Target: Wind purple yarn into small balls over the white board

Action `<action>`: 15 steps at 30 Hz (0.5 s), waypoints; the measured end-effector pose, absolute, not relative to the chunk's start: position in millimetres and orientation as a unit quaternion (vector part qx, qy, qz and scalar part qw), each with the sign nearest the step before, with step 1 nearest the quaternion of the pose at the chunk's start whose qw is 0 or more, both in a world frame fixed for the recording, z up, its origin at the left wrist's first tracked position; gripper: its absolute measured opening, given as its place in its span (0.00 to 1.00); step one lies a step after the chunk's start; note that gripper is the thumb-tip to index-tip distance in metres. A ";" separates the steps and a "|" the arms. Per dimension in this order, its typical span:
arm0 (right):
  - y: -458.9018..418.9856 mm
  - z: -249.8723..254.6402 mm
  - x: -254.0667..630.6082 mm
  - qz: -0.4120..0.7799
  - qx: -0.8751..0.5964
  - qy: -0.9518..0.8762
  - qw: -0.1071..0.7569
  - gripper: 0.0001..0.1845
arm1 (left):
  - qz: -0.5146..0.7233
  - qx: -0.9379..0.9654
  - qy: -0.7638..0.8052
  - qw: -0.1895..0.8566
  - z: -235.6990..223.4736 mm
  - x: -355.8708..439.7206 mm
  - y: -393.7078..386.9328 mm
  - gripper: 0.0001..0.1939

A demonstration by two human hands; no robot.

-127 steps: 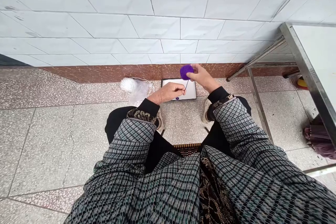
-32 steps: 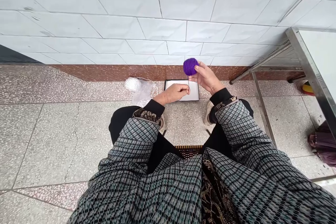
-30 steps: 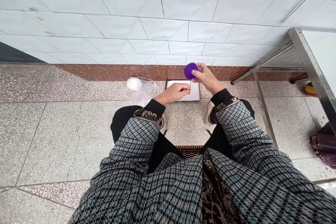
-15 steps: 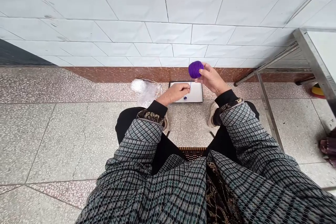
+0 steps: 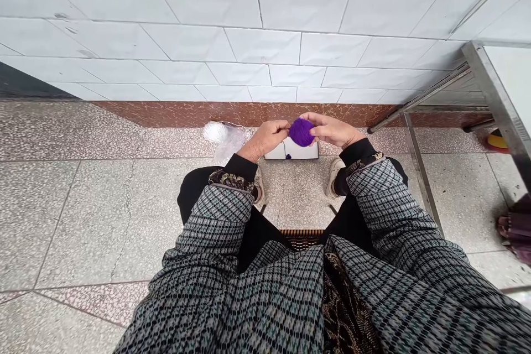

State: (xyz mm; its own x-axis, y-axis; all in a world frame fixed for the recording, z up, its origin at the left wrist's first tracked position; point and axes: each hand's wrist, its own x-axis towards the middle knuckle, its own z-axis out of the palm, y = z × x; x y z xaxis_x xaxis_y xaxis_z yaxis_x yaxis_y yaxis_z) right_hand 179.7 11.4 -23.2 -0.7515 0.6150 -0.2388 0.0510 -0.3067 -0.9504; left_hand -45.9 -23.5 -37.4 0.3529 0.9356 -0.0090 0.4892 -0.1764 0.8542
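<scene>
A small purple yarn ball (image 5: 301, 132) is held between both hands in front of my knees. My right hand (image 5: 332, 130) is closed round its right side. My left hand (image 5: 269, 136) pinches at its left side, fingers closed against the ball. A short purple thread end hangs below the ball over a white tray (image 5: 295, 151) with a dark rim, which lies on the floor between my shoes.
A clear plastic bag with a white yarn ball (image 5: 214, 132) lies on the floor left of the tray. A steel table frame (image 5: 416, 155) stands at the right. A folded dark umbrella (image 5: 514, 229) lies at the far right. A white tiled wall is close ahead.
My left hand has come up from pinching the thread below the ball and now meets the ball. My right hand has lowered the ball towards it.
</scene>
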 end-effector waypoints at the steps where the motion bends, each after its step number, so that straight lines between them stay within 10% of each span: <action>1: 11.3 -22.2 179.4 0.756 -0.295 -0.543 0.214 0.26 | 0.276 0.711 0.502 0.408 -38.6 -45.4 -22.9 0.08; 9: 14.6 -23.8 171.9 0.705 -0.340 -0.525 0.332 0.38 | 0.237 0.722 0.457 0.462 -44.9 -36.3 -26.6 0.07; 15: 28.2 -55.2 169.1 0.592 -0.472 -0.560 0.336 0.25 | 0.192 0.751 0.397 0.492 -37.0 -30.8 -34.3 0.08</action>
State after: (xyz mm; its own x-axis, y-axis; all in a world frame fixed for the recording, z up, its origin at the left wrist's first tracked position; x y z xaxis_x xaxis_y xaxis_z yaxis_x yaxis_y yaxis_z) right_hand 169.1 28.2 -55.2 -0.3294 0.9265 -0.1821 0.1310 -0.1462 -0.9805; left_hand -30.8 -34.3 -37.0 0.6109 0.7851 -0.1022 0.4068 -0.2005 0.8913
